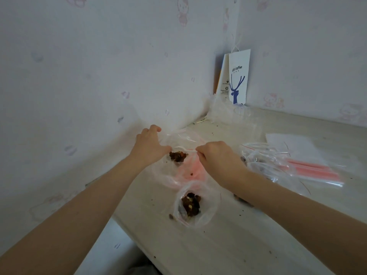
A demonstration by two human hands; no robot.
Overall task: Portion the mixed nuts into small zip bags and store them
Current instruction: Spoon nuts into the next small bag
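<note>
both hands, left [149, 143] and right [215, 155], pinch the rim of a nut bag [178, 155], fingers curled, on the table [228, 245].

You are in a home, probably a bedroom. The wallpaper [83, 72] shows pale pink cartoon cats, and a coffee-shop paper bag [239, 76] leans in the corner of the light wooden desk [228, 249].
</note>
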